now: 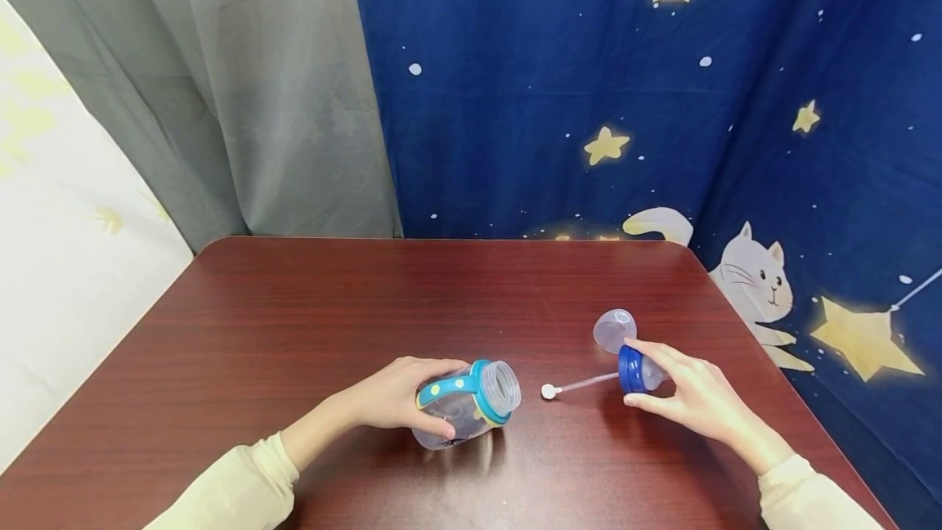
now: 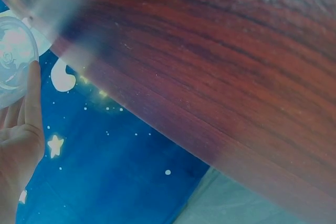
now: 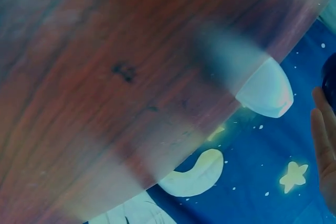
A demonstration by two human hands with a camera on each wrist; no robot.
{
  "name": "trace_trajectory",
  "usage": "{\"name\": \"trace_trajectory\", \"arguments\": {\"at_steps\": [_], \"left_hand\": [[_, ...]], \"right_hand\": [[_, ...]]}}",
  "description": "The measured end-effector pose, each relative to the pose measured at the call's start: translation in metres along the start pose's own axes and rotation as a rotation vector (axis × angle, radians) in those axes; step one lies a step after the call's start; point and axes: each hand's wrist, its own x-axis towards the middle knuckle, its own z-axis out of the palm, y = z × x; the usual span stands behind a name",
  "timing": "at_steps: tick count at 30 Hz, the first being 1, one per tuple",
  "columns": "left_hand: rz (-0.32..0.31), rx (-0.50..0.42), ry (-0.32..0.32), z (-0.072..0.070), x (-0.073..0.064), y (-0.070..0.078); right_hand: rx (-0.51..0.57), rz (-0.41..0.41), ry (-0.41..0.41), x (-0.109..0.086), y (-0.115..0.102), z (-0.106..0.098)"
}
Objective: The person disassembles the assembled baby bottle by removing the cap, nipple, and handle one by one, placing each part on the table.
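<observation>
My left hand (image 1: 401, 393) grips a clear baby bottle (image 1: 459, 415) with a teal collar and handles, tilted so its uncapped threaded mouth points right. In the left wrist view the round bottom of the bottle (image 2: 16, 59) shows beside the fingers. My right hand (image 1: 695, 391) pinches the blue screw ring (image 1: 631, 370) of the bottle's nipple top between thumb and fingers. The clear nipple points back toward the palm. From the ring a thin straw (image 1: 589, 383) with a white weighted end (image 1: 549, 392) reaches left toward the bottle mouth, apart from it.
A clear domed cap (image 1: 614, 330) stands on the dark red wooden table (image 1: 353, 301), just behind the right hand's fingertips. In the right wrist view the cap (image 3: 268, 90) lies left of the hand. Grey and blue star-patterned curtains (image 1: 530, 88) hang behind the table's far edge.
</observation>
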Motion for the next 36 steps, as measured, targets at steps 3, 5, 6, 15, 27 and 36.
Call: {"name": "trace_trajectory", "arguments": {"at_steps": [3,5,6,15,27,36], "left_hand": [[0.0,-0.001,0.001,0.0,0.0,0.0],[0.001,0.0,0.002,0.0,0.0,0.0],[0.001,0.0,0.003,0.0,0.0,0.0],[-0.007,-0.011,0.004,0.0,-0.001,0.001],[-0.008,-0.018,0.003,0.0,-0.001,0.0],[-0.006,-0.028,-0.005,0.0,-0.001,-0.001]], "right_hand": [[-0.01,-0.002,-0.008,-0.002,0.003,0.002],[-0.015,-0.005,-0.015,-0.003,0.005,0.003],[-0.015,-0.007,-0.019,-0.004,0.006,0.004],[-0.04,-0.035,-0.094,-0.006,0.009,0.008],[-0.087,-0.013,-0.187,-0.008,0.01,0.014],[-0.114,-0.071,-0.155,-0.009,0.011,0.017]]}}
